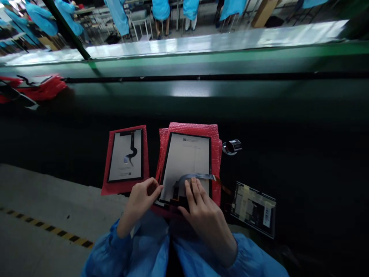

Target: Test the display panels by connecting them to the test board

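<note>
A display panel with a pale back and dark rim lies in front of me on stacked red bubble wrap. At its lower left edge, the thumb and index finger of my left hand are pinched together; what is between them, if anything, is hidden. My right hand lies on the panel's lower part with fingers stretched out, fingertips touching a flat ribbon cable. That cable curves across the panel and runs past its right edge to an orange flex strip, towards a taped tablet-like unit.
To the left, a second panel with a black flex cable rests on red wrap. A shiny round metal item stands right of the stack. More red-wrapped pieces lie far left. Beyond a raised green ledge, several people in blue are seated.
</note>
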{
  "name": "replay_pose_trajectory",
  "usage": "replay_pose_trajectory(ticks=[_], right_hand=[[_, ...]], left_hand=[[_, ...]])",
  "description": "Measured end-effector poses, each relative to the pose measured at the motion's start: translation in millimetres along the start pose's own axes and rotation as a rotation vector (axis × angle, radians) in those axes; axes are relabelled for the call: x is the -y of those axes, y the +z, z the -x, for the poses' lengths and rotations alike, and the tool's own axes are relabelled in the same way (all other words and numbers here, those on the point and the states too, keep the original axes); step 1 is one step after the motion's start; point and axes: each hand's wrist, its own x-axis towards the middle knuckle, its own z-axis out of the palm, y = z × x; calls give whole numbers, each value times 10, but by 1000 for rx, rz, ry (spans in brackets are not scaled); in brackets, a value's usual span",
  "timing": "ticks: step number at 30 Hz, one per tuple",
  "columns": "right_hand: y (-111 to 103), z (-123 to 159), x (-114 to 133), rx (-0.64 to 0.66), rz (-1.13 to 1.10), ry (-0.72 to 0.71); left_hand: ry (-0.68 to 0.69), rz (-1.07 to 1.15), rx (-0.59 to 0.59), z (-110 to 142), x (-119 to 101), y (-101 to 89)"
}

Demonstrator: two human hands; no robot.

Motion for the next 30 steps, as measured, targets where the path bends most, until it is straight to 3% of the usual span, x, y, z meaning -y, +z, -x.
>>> replay_pose_trajectory(ticks=[9, 14, 23, 27, 30], right_hand=[[76, -3, 227, -59, 49, 144], [149, -11, 369, -78, 81, 237], [-40, -61, 333, -131, 86, 291], [-64, -62, 292, -150, 68, 270], [-46, -60, 285, -169, 41, 275]], left_hand=[[147, 93, 216, -271, 183, -86], [205, 127, 257, -330, 180, -122], [321, 346, 146, -95, -56, -133], [310, 209, -38, -158, 27, -133], [295, 126, -53, -233, 113, -104]])
